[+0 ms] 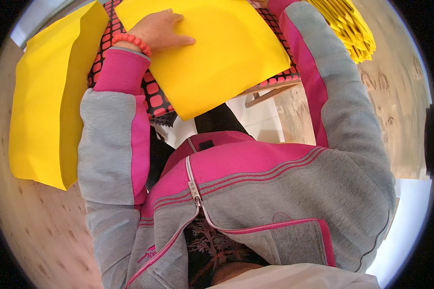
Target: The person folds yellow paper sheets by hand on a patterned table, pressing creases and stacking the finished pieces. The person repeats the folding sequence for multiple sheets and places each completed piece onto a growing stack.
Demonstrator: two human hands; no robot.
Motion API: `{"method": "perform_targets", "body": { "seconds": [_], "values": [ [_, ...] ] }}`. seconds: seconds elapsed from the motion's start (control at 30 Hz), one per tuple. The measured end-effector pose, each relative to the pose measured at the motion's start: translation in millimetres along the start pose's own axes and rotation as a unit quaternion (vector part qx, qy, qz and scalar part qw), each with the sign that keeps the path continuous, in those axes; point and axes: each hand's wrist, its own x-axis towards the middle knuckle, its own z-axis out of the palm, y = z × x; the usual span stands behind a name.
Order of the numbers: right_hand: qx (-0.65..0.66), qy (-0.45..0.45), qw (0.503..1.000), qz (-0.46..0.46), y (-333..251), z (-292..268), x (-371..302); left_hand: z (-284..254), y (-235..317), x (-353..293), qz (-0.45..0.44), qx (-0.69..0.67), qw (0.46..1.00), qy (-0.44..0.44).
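A flat yellow sheet (pixel 222 53), like stiff felt or non-woven cloth, lies on a table covered in a red-and-black patterned cloth (pixel 155 98). Its near corner hangs past the table's front edge. My left hand (pixel 161 30), with a red bead bracelet (pixel 131 41) at the wrist, rests flat on the sheet's left part, thumb and fingers apart. The right arm reaches to the top edge of the view. Only a sliver of my right hand (pixel 261 2) shows beside the sheet's far right corner; its fingers are cut off.
Left of the table stands a larger folded yellow piece (pixel 41 106), reaching below table height. At the far right is a pile of folded yellow pieces (pixel 352 31). A wooden table leg (pixel 270 94) shows under the right side. Wood-patterned surfaces (pixel 43 226) flank both sides.
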Motion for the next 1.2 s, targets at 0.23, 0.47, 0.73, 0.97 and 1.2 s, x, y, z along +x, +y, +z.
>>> {"method": "perform_targets", "body": {
  "seconds": [0.23, 0.47, 0.73, 0.97, 1.2],
  "values": [
    [-0.117, 0.001, 0.992, 0.055, -28, 14, -10, 3, -4, -1, 0.009, 0.017, 0.999, 0.030],
    [-0.252, 0.065, 0.960, -0.107, -11, 14, 5, -5, -10, 0, -0.030, 0.042, 0.999, 0.005],
    [0.272, 0.168, 0.947, -0.020, 34, 8, 0, -7, -26, -14, -0.050, 0.111, 0.978, 0.167],
    [0.408, 0.141, 0.901, -0.040, 61, 43, -24, 4, 0, -58, -0.082, 0.087, 0.944, 0.308],
    [0.416, 0.142, 0.895, -0.077, 35, 124, -104, 26, 152, -104, -0.065, 0.087, 0.933, 0.342]
  ]
}}
